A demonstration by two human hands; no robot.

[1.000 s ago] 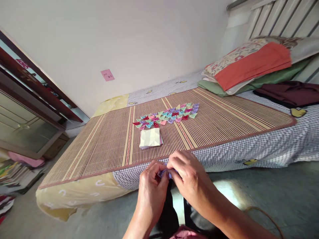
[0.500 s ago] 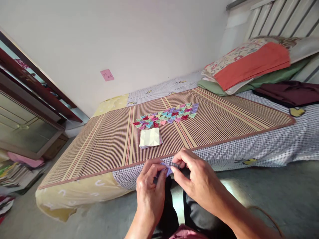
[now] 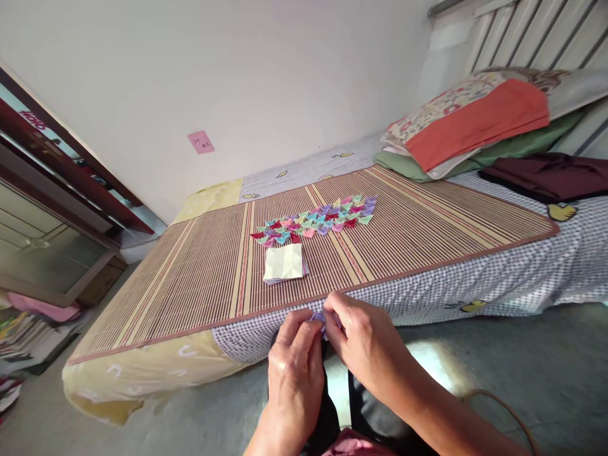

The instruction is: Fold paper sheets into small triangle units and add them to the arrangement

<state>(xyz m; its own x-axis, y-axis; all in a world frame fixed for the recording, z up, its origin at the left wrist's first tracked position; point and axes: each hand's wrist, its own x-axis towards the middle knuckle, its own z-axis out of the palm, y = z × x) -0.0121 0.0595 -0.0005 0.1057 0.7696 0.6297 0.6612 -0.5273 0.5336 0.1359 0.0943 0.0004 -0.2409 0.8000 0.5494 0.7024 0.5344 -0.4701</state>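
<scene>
Between my hands, just in front of the bed's edge, is a small piece of folded purple paper (image 3: 318, 318). My left hand (image 3: 295, 367) pinches it from the left. My right hand (image 3: 363, 335) closes on its right side, and most of the paper is hidden by fingers. Beyond them on the mat lies a stack of creased paper squares (image 3: 284, 263), the top one cream. Behind the stack, several small folded paper pieces (image 3: 316, 220) in red, pink, green, blue and purple lie in slanting rows.
A striped mat (image 3: 204, 285) covers much of the bed. Pillows (image 3: 479, 126) are piled at the right, with a dark maroon cloth (image 3: 546, 177) beside them. Books (image 3: 28, 335) sit low at the left, near a glass-fronted cabinet (image 3: 47, 247). A cord (image 3: 503, 405) lies on the floor.
My right hand has moved in closer to my left, and its fingers have closed on the purple paper. Less of the paper shows now. The stack and the rows stay put.
</scene>
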